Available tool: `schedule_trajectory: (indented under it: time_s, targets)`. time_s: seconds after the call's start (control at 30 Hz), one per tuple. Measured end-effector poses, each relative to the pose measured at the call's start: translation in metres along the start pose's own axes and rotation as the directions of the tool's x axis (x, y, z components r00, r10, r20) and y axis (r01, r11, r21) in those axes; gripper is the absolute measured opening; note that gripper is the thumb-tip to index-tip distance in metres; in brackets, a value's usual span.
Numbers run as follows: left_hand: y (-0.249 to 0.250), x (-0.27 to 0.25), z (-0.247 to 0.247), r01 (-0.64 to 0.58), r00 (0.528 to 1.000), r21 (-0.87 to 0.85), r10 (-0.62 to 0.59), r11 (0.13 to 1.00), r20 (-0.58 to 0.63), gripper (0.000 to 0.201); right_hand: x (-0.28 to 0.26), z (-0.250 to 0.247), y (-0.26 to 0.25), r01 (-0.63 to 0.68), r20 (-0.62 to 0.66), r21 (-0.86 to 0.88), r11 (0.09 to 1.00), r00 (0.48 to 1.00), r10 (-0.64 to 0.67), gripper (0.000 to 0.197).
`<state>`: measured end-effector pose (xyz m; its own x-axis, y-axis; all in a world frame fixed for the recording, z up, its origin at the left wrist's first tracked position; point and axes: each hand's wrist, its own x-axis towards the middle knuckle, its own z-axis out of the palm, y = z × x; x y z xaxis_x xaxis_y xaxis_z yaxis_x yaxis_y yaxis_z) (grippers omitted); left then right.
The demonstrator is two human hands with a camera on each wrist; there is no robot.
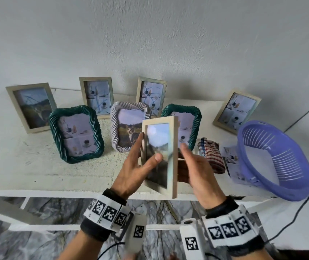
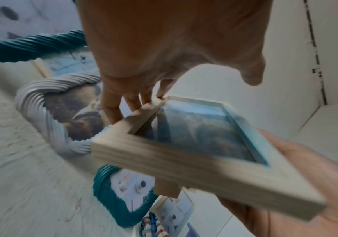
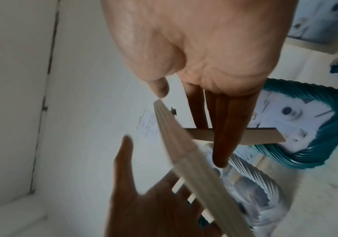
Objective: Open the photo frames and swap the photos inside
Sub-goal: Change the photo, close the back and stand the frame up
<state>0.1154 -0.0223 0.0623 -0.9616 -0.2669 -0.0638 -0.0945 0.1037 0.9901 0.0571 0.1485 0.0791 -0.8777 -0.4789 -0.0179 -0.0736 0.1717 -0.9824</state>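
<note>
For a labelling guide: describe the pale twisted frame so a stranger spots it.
On the table, find the front row of twisted frames. The pale frame stands between the left teal frame and right teal frame; it alone is whitish and shows a cat.

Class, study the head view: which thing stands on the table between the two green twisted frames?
The white twisted frame holding a cat photo stands between the left green frame and right green frame, seen in the head view.

Rough grey-white plaster wall (image 1: pixel 149 34) behind worn white table (image 1: pixel 9 156); grey-veined marble floor (image 1: pixel 65 209) below.
</note>
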Motion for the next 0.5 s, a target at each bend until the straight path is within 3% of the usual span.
schedule_trajectory:
  time_s: [0.07,0.13,0.23,0.37,0.5]
  targets:
    - [0.006,0.001,-0.002,-0.059,0.998,-0.021,0.059,0.998,0.01,0.108,0.005,-0.012,-0.014,-0.167,0.046,0.266,0.949,0.986,0.161,0.057]
    - [0.016,0.005,-0.005,-0.128,0.991,-0.052,0.13,0.99,0.033,0.092,0.013,-0.027,-0.026,-0.263,0.054,0.413,0.872,0.963,0.264,0.064]
    - [0.036,0.021,-0.008,-0.215,0.971,-0.054,0.219,0.975,0.1,0.092,0.029,-0.048,-0.039,-0.292,0.047,0.43,0.854,0.952,0.302,0.089]
    - [0.079,0.057,-0.007,-0.295,0.929,-0.075,0.304,0.953,0.21,0.096,0.057,-0.073,-0.076,-0.222,-0.026,0.44,0.87,0.965,0.259,0.072]
    - [0.123,0.11,0.007,-0.315,0.912,-0.109,0.333,0.943,0.241,0.082,0.099,-0.107,-0.113,-0.198,-0.064,0.396,0.897,0.968,0.242,0.082]
